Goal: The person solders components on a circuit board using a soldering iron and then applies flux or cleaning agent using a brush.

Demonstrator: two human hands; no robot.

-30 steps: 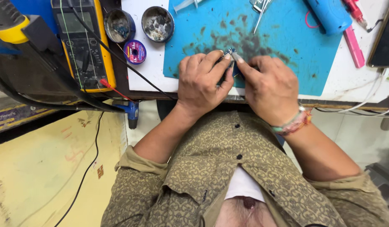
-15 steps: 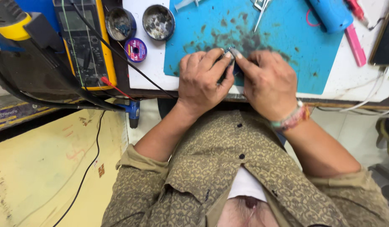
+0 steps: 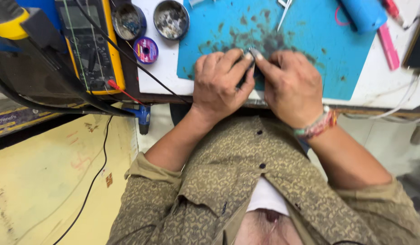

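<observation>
Here both hands, left hand (image 3: 221, 86) and right hand (image 3: 291, 86), pinch a small, mostly hidden part (image 3: 249, 53).

Both hands meet at the near edge of the stained blue work mat (image 3: 309, 31), the left hand (image 3: 221, 86) beside the right hand (image 3: 291, 86), pinching what seems a small dark part (image 3: 247, 70) (mostly hidden). Two round metal tins (image 3: 171, 19) lie left of the mat; the yellow-cased multimeter (image 3: 89, 43) lies further left.

I see a stained teal work mat (image 3: 309, 41), a yellow-cased multimeter (image 3: 89, 45), a pink pen (image 3: 389, 45), and an olive patterned shirt (image 3: 246, 181).
</observation>
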